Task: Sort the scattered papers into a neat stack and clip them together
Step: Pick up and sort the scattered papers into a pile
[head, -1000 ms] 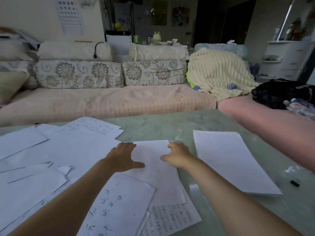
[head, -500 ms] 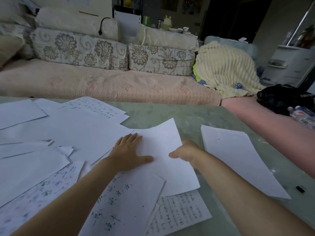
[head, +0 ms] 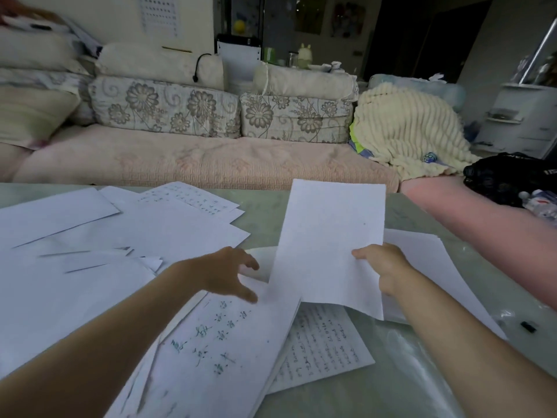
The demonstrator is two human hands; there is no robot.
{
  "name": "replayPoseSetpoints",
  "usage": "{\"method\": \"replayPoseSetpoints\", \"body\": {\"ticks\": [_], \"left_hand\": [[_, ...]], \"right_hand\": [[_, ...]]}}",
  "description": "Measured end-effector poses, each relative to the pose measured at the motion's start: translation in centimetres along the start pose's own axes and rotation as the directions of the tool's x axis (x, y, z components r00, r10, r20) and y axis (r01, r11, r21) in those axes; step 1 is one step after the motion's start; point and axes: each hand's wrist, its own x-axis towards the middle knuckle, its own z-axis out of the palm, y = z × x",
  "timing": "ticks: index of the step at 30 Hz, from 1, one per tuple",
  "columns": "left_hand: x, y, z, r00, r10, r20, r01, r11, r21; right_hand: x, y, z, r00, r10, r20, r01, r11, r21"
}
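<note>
1 sheet (head: 328, 245) held up, right hand (head: 384, 268) pinching its right edge.

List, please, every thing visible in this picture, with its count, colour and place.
lifted sheet: one, white, held above the table centre
scattered papers: many, white, some handwritten, table left and centre
small object: one, black, table right
table: one, pale green, foreground
sofa: one, pink, behind table
floral cushions: two, beige, on sofa
blanket: one, cream, sofa right
left grip: one bare hand, open, over papers
right grip: one bare hand, pinching lifted sheet
</note>
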Motion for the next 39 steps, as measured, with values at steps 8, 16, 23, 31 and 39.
{"method": "replayPoseSetpoints", "body": {"ticks": [8,16,23,31,39], "left_hand": [[-2.0,0.6,1.1,0.999,0.010,0.032,-0.016,0.978,0.208],[-0.3,0.4,0.1,0.981,0.104,-0.165,-0.110,0.994,-0.023],[-0.2,2.5,-3.0,0.838,-0.177,-0.516,-0.136,0.848,-0.512],[1.5,2.2,0.0,0.786,-0.526,-0.325,0.045,0.573,-0.818],[3.0,4.2,2.7,0.850,-0.485,-0.204,0.109,0.542,-0.833]], "right_hand": [[-2.6,0.9,1.2,0.998,-0.058,0.021,0.059,0.996,-0.068],[-3.5,2.1,1.7,0.987,-0.028,0.155,0.070,0.961,-0.269],[-3.4,2.0,1.7,0.941,0.058,0.333,-0.017,0.992,-0.124],[-2.3,2.4,1.1,0.919,0.075,0.387,-0.154,0.972,0.176],[-1.7,3.5,1.3,0.899,0.063,0.434,0.066,0.959,-0.275]]}}
